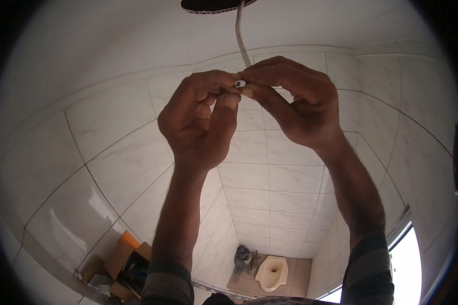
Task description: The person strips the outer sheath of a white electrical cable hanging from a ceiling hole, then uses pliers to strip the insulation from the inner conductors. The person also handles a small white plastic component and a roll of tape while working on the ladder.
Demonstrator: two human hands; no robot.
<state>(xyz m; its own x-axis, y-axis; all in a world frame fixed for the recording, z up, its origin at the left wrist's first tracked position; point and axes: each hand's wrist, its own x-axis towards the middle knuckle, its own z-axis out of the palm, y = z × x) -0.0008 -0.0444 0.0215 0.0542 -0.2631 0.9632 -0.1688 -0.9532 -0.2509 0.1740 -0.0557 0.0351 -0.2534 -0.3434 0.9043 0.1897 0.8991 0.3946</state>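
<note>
A pale sheathed electrical cable (239, 31) hangs from a round hole (213, 5) cut in the ceiling. Its cut white end (240, 83) faces me, with dark spots inside that are too small to make out. My right hand (301, 99) pinches the cable just behind that end between thumb and forefinger. From the other side, my left hand (202, 118) has its forefinger against the end, its thumb just below. Both hands are raised near the ceiling, and the fingers hide the last stretch of cable.
Marbled wall tiles (248, 175) surround me. Far below, a squat toilet (271, 273) is set in the brown tiled floor, a dark bundle (242, 255) beside it. An open cardboard box (119, 261) sits at lower left. A bright opening (406, 263) lies at lower right.
</note>
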